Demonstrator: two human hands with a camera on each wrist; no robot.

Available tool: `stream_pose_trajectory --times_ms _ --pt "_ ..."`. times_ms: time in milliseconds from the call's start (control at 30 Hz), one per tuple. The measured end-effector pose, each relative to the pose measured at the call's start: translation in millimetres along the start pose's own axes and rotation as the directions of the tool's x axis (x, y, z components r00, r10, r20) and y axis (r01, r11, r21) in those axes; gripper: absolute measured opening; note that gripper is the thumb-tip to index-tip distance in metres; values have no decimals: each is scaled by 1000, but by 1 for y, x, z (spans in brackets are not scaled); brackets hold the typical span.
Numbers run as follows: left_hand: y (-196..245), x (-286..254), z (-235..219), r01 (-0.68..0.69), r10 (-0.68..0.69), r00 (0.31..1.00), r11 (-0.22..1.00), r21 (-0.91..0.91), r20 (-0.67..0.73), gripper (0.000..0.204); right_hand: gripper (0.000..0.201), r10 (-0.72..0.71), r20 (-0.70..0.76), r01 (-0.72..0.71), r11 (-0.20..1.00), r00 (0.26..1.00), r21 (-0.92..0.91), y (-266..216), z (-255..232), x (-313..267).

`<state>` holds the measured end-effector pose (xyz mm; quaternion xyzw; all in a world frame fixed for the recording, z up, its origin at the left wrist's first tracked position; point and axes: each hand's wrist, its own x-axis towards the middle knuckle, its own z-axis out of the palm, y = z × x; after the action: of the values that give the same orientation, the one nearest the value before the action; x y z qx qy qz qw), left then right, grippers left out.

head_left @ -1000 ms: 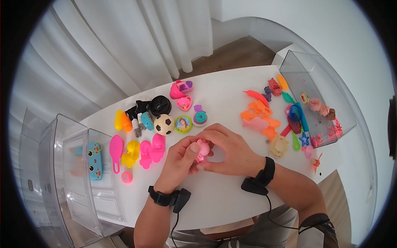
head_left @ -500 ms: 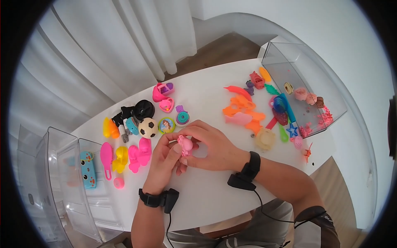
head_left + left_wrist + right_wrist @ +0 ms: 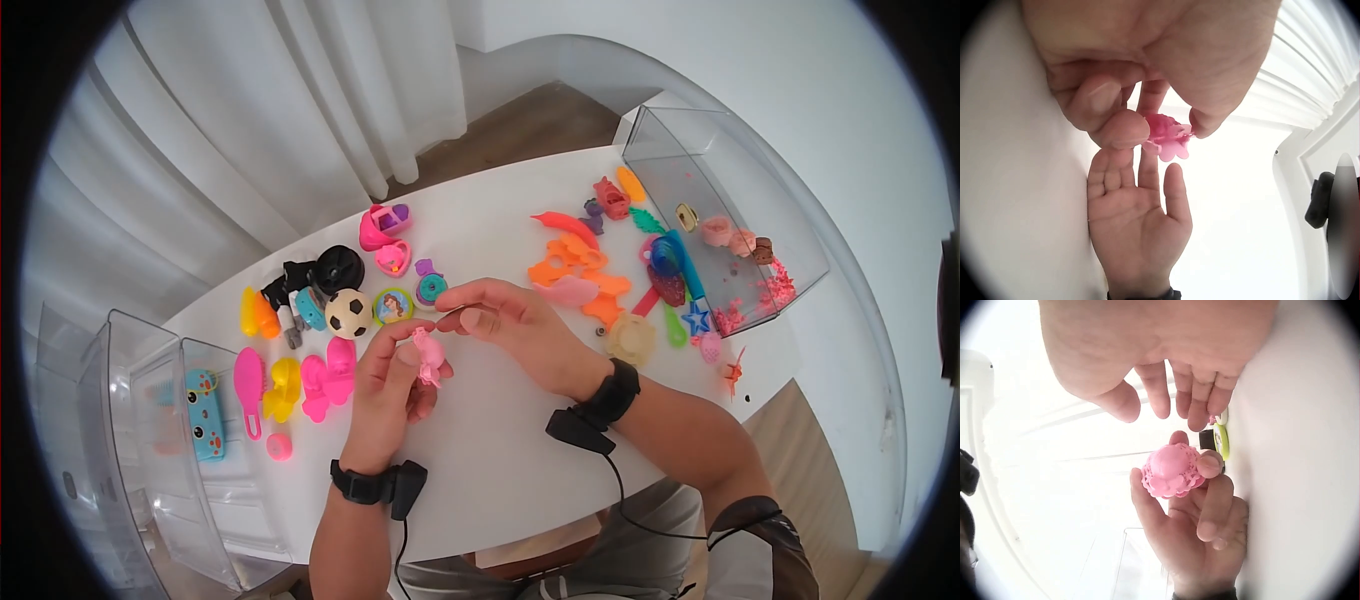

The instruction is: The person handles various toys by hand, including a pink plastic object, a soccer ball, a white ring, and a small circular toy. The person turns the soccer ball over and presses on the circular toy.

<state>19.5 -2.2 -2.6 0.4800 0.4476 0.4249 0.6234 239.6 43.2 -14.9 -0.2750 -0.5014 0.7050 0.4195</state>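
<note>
Pinches the domed, lacy-rimmed pink toy [image 3: 428, 355] in the left hand [image 3: 380, 388], above the white table [image 3: 500, 460]. Extends the right hand [image 3: 532, 338], loose and straight-fingered, just beside the toy. Faces a soccer ball [image 3: 347, 313] left of the toy and, farther, a clear bin [image 3: 664, 165] to its right.

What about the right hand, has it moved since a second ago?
Yes: against the soccer ball in the head view, the right hand has shifted toward the far side of the table.
</note>
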Motion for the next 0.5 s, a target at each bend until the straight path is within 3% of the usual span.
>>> stream_pose_trajectory --times_ms 200,300,367,500 --pt "-4 2 1 -36 34 998 999 -36 -51 40 38 18 -5 -17 1000 1000 7 2 2 0" --pt "-4 3 0 -47 45 997 999 -27 -56 42 45 37 46 -33 995 998 -89 0 9 -1" --pt "-3 3 -1 -31 28 999 997 -72 -41 44 56 -142 182 208 878 973 -431 -5 14 -2" --pt "-2 3 -2 -12 8 999 997 -79 -47 44 65 -147 199 222 871 969 -438 -3 14 0"
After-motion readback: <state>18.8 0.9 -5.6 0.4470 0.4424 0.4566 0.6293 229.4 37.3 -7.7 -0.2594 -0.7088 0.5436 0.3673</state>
